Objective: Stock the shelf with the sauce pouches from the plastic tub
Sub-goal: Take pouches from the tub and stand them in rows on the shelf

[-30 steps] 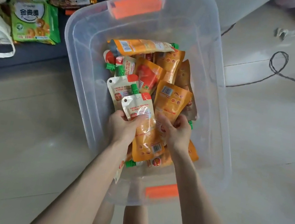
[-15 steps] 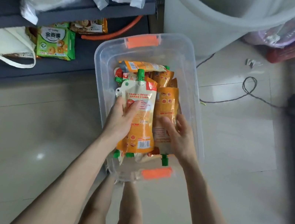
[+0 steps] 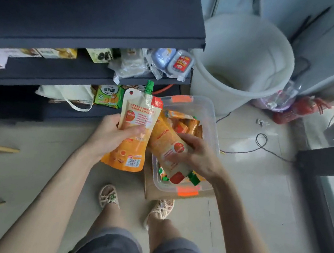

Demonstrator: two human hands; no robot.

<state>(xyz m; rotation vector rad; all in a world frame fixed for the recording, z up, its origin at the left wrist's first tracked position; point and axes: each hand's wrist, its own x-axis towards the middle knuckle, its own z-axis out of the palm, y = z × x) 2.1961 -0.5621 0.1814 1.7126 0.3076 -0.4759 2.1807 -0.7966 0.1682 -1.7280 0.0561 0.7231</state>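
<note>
- I judge this to be the carrying step. I have one pouch in each hand, both lifted out of the plastic tub (image 3: 215, 121), and neither is on the shelf (image 3: 96, 17) yet.
- My left hand (image 3: 111, 137) is curled round the middle of the upright pouch (image 3: 139, 117). Its green cap points up and its barcode side faces me, and it hangs just left of the tub.
- My right hand (image 3: 199, 157) is clamped over the second pouch (image 3: 166, 146). This one lies slanted above the tub, with its cap end pointing down towards my feet.
- The tub sits on the floor at the foot of the shelf, on what looks like cardboard (image 3: 149, 189). The other pouches (image 3: 184, 124) are heaped inside it.
- The next move probably calls for raising both hands left towards a tier. I would turn the slanted pouch cap-up first, so that it can stand on its base.
- The middle tier already holds snack packets (image 3: 132, 65), so I would need to find a gap. The top board looks bare from here, but I cannot see all of it.
- The pouches are soft spouted bags, white above and orange below, with a red corner. I expect them to give under a grip and to flop over if set down carelessly.
</note>
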